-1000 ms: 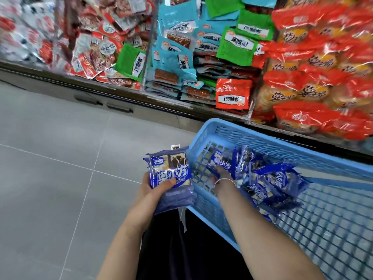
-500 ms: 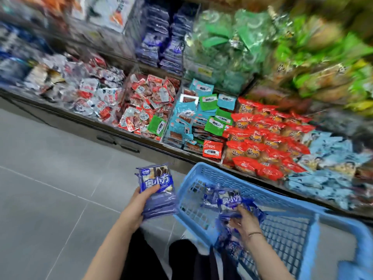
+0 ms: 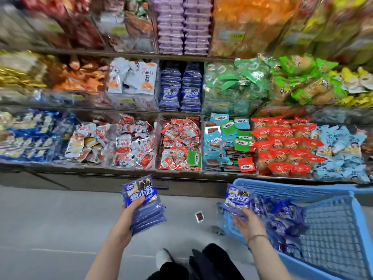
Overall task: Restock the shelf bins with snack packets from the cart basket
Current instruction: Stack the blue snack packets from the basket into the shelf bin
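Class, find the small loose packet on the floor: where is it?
Head view, lower middle: the packet lies on the floor between the stack in the left hand and the basket, closer to the basket.

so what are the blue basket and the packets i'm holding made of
Blue basket: looks like moulded plastic, matte, uniform lattice walls. Packets, held by left hand and right hand: likely thin plastic film, glossy, with glints and creases.
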Demonstrator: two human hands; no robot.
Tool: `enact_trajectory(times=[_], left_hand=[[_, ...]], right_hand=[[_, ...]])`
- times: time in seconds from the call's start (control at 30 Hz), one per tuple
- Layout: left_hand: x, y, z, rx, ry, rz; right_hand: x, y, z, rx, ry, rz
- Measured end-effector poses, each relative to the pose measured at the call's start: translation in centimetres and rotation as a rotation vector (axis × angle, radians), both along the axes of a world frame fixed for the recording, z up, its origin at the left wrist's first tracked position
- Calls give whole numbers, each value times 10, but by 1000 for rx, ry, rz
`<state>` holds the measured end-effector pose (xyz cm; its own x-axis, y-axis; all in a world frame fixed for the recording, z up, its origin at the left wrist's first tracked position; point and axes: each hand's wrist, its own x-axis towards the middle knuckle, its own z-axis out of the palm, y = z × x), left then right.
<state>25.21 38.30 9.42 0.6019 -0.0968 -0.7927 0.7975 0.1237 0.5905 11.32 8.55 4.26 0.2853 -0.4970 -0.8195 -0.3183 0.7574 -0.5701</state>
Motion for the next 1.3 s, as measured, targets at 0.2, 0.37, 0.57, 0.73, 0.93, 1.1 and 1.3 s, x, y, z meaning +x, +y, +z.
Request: enact_trajectory(times=[0.2,0.37,0.57,0.73,0.93,1.1,1.3], left_hand=[[56,19,12,-44,-50,-14],[107,-2,19,-84,-64,-47],[177,-43,38,-155,-148,-114],[232,-71,44,-115,-185,-133],[278,-85,39,-130,-187,-128],[313,-88,47,-134,-226,-100],[347,-88,49,-139,-230,-76]], right_hand=[[55,37,24,-153,-59,140],[100,35,37,-279,-82,179],[175,13,40,-253,-144,182],[253,-10,48,-117,-266,162],[336,-14,49,-89,-353,299],[403,-14,48,-156,-331,356],[473,-19,36,-118,-308,268]])
